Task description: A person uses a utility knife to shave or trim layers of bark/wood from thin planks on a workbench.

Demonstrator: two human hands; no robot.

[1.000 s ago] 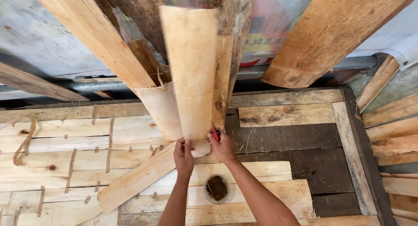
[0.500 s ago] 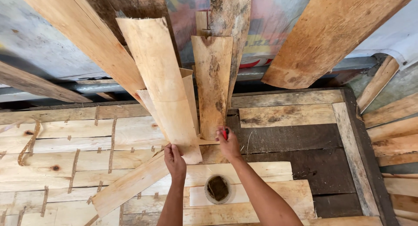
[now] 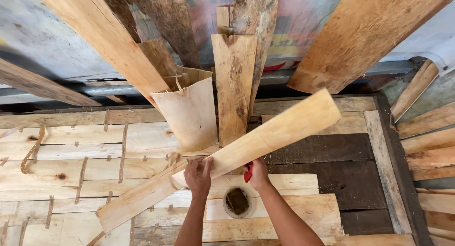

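Note:
Both hands grip one pale wooden board (image 3: 279, 132) near its lower end. The board slants up to the right, above a floor of planks. My left hand (image 3: 198, 176) clasps the board's bottom end. My right hand (image 3: 258, 172) supports the board from beneath, with a small red object (image 3: 248, 172) tucked in its fingers. Behind the board, a rough brown slab (image 3: 234, 87) and a curved pale piece (image 3: 188, 114) lean upright against the wall.
Long boards (image 3: 102, 40) lean against the back wall at left and right. A pale plank (image 3: 137, 201) lies slanted on the floor. A round hole with a dark pot (image 3: 237, 201) sits between my arms. More planks (image 3: 429, 141) are stacked at the right.
The board stood nearly upright, leaning to the wall, a second ago. It has swung down to the right and now lies slanted across my hands.

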